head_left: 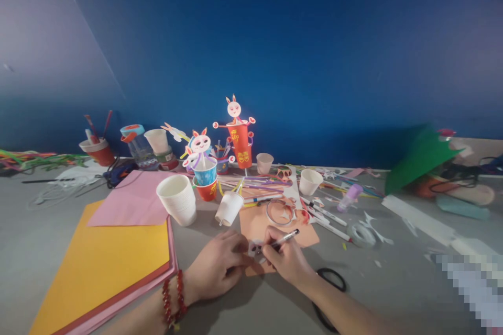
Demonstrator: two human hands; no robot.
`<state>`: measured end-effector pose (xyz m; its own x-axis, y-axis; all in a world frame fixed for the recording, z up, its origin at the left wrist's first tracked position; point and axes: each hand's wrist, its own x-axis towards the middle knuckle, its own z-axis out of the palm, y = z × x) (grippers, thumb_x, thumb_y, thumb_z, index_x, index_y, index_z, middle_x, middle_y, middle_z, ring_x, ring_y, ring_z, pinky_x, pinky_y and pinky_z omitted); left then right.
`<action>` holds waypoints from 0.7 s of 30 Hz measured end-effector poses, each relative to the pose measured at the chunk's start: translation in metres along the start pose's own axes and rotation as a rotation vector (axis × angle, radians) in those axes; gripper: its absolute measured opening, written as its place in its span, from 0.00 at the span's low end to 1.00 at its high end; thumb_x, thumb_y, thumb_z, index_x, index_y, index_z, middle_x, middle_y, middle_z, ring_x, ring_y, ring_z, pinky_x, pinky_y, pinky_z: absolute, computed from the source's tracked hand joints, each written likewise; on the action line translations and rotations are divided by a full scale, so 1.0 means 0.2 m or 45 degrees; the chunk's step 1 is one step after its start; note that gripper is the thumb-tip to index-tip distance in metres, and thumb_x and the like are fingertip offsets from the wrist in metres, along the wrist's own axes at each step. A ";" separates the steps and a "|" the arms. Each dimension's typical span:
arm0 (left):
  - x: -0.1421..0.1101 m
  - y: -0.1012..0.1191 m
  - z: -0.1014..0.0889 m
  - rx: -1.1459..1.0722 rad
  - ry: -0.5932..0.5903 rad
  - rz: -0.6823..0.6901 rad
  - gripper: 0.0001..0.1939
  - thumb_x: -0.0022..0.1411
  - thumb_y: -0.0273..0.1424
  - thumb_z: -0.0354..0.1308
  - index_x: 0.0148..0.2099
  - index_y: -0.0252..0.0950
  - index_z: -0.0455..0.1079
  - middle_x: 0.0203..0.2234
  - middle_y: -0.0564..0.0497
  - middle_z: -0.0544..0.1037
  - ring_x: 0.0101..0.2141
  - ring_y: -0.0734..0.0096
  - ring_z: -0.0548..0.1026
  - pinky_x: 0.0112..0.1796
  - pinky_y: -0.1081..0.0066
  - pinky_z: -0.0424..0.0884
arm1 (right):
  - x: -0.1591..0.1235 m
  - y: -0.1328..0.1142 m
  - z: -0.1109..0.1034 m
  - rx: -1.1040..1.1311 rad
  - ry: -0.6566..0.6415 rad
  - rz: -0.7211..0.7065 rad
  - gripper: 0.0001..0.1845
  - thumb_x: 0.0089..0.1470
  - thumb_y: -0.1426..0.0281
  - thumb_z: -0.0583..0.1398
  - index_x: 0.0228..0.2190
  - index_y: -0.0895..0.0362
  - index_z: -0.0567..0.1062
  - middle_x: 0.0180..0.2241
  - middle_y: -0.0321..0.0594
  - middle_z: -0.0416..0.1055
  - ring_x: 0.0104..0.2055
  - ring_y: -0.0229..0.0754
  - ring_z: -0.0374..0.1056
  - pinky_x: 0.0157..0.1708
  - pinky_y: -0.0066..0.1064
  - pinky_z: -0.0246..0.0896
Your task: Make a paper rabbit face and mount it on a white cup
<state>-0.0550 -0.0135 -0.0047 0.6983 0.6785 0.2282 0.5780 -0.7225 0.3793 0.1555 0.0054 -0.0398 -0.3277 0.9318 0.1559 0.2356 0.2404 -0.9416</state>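
My right hand (285,261) grips a slim pen (288,238), its lower end over a small white paper face (254,247) that lies on a peach sheet (310,235) between my hands. My left hand (218,264) has its fingers curled at the face's edge; whether they pinch or only press, I cannot tell. Dark eye patches already show on the face, so I judge its drawing partly done; my fingers hide the rest. Two rabbit figures look complete, one with a glossy red cup body (240,144), the other with a blue patterned cup (205,171). The small white cup (230,208), tilted with sticks poking out, remains plain and headless, so decoration and a head seem left. The large white cup (181,199) is smooth, round and tapered; flat yellow paper (118,251) lies left, and looped black scissor handles (342,278) curve beside my right forearm.
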 end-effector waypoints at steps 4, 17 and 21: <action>0.00 0.00 0.00 0.005 -0.015 0.003 0.22 0.54 0.20 0.53 0.46 0.46 0.78 0.40 0.48 0.75 0.40 0.61 0.71 0.41 0.64 0.67 | 0.00 -0.01 0.00 -0.011 0.007 0.004 0.07 0.48 0.72 0.54 0.22 0.52 0.59 0.15 0.26 0.58 0.19 0.35 0.57 0.20 0.25 0.48; 0.00 0.00 0.00 0.031 -0.027 0.010 0.20 0.56 0.21 0.53 0.45 0.45 0.77 0.40 0.48 0.74 0.40 0.61 0.71 0.41 0.65 0.67 | 0.00 0.00 0.00 -0.004 0.019 -0.009 0.07 0.47 0.72 0.53 0.21 0.52 0.60 0.16 0.27 0.57 0.19 0.35 0.55 0.21 0.25 0.49; 0.00 0.00 0.00 0.023 -0.016 0.018 0.20 0.56 0.21 0.53 0.45 0.45 0.77 0.40 0.48 0.74 0.40 0.61 0.71 0.41 0.65 0.67 | 0.00 -0.01 0.00 -0.008 0.008 -0.005 0.07 0.47 0.73 0.53 0.21 0.52 0.59 0.15 0.26 0.57 0.19 0.35 0.55 0.21 0.25 0.48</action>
<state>-0.0555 -0.0127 -0.0049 0.7115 0.6666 0.2221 0.5756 -0.7343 0.3598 0.1550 0.0055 -0.0385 -0.3231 0.9325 0.1613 0.2399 0.2456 -0.9392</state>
